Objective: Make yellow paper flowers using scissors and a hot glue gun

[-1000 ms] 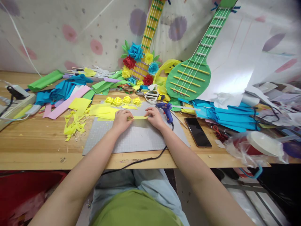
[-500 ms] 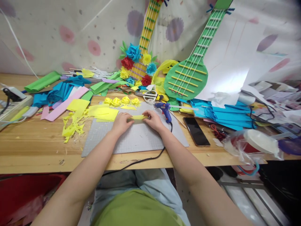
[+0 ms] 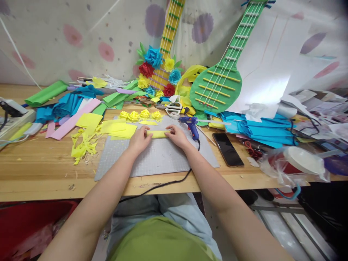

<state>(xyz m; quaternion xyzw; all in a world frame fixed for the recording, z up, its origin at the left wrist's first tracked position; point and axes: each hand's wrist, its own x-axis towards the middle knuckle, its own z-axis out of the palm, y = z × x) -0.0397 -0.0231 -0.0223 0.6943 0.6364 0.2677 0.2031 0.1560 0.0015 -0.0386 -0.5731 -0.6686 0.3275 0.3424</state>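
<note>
A narrow strip of yellow crepe paper [image 3: 157,134] stretches level between my hands, just over the grey cutting mat [image 3: 152,159]. My left hand [image 3: 139,139] pinches its left end, and my right hand [image 3: 176,135] pinches the other end. Beside my right hand lies a blue glue gun [image 3: 191,127] with its black cord running down across the mat. Flat yellow paper pieces [image 3: 119,129] lie to the left of my left hand. Beyond my hands, several small yellow paper flowers [image 3: 145,114] sit in a row at the mat's far edge.
White-handled scissors [image 3: 173,108] lie behind the glue gun. A phone [image 3: 227,149] rests right of the mat. Green and yellow paper-covered instruments [image 3: 216,88] lean at the back. Coloured paper is heaped on both sides; a bagged cup [image 3: 296,163] stands at the right edge.
The yellow strip now shows a broader, flatter face between my fingers. Both hands stay in nearly the same place, still pinching its ends. The camera view has shifted slightly.
</note>
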